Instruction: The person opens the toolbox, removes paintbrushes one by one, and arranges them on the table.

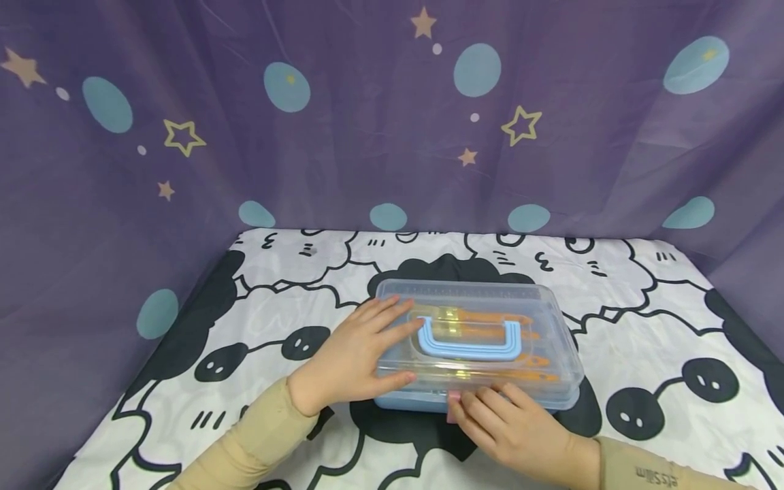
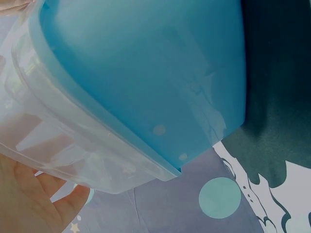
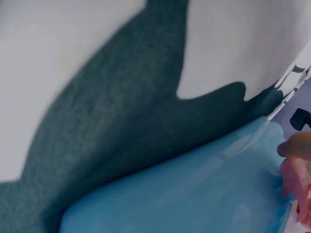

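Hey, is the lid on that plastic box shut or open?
Shut: the clear lid sits down on the blue base. Whether the pink latch is fastened, I cannot tell.

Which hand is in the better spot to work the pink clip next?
Probably the right hand: it holds the pink clip at the front of the box. The left hand rests with spread fingers on the clear lid, away from the clip, so it seems better for steadying.
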A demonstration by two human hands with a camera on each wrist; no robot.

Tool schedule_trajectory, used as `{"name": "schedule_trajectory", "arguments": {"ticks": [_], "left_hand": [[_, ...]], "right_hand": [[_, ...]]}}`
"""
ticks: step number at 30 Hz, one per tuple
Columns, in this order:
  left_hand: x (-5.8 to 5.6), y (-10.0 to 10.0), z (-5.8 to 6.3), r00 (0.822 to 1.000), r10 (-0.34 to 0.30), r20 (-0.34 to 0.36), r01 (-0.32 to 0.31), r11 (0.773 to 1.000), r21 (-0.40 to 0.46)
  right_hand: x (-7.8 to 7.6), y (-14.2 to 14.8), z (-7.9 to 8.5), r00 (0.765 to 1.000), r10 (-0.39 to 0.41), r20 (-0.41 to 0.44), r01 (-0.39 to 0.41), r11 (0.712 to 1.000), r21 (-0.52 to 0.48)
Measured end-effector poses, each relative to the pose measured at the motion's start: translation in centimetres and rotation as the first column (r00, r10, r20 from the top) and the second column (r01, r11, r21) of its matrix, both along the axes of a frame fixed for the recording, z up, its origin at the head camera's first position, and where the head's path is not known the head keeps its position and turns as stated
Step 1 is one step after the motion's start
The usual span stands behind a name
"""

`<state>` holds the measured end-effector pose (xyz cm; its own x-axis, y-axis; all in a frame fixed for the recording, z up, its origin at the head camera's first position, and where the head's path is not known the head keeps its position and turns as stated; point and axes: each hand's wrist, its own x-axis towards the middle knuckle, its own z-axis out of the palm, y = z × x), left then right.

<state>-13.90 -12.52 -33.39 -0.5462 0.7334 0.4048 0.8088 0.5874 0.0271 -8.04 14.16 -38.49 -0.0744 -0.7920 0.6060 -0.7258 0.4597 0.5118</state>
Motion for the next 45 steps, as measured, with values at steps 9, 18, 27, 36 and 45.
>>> {"name": "schedule_trajectory", "arguments": {"ticks": [9,18,27,36,45], "left_hand": [[0.0,-0.04,0.02,1.0,0.0,-0.001,0.0,1.0,-0.001],[0.0,-0.06,-0.01,1.0,-0.005,-0.005,0.005,1.0,-0.002],[0.08,0.0,0.15,1.0,-0.007,-0.013,0.007,1.0,-0.005],[0.16,-0.07,0.13,1.0,0.001,-0.006,-0.001,1.0,-0.009],[0.15,-0.04,0.17,1.0,-0.001,-0.005,0.0,1.0,-0.014]], "right_hand": [[-0.23,-0.08,0.09,1.0,0.006,-0.028,-0.007,0.999,-0.039],[-0.12,-0.08,0.02,1.0,-0.013,-0.006,0.013,0.999,-0.043],[-0.18,-0.1,0.53,0.999,0.008,-0.039,-0.01,0.999,-0.043],[-0.23,0.3,0.79,0.998,0.05,-0.025,-0.051,0.998,-0.036],[-0.3,0.53,0.7,0.996,0.094,0.008,-0.094,0.995,-0.022]]}}
